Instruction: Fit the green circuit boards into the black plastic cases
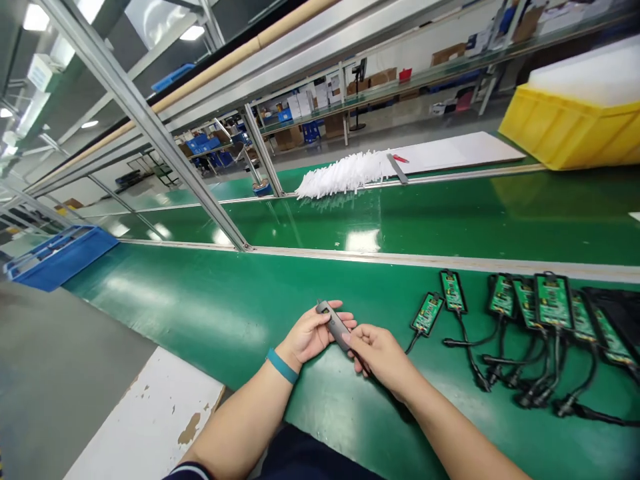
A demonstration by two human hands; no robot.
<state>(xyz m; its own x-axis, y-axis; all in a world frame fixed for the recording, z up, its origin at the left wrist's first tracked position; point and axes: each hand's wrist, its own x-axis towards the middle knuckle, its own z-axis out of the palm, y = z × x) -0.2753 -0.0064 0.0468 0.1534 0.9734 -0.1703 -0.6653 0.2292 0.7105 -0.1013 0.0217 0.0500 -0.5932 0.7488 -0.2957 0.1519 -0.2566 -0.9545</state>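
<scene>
A slim grey handheld device [336, 327] with a small dark window near its top end lies tilted between my two hands, above the green work surface. My left hand [314, 335], with a teal band at the wrist, has its thumb on the upper end and its fingers behind. Around the lower end, my right hand [381, 353] closes with thumb and fingers. Just right of my hands lies a green circuit board in a black frame [429, 313], its cable running partly behind my right hand. Another framed board [453, 291] lies beside it.
Several more framed boards [553, 300] with black cables and connectors crowd the right side. Behind a pale rail stand white strips [345, 175], a grey ruler-like bar [397, 169] and a yellow bin [570, 130]. A blue crate [70, 257] sits far left; a metal post [200, 193] rises ahead.
</scene>
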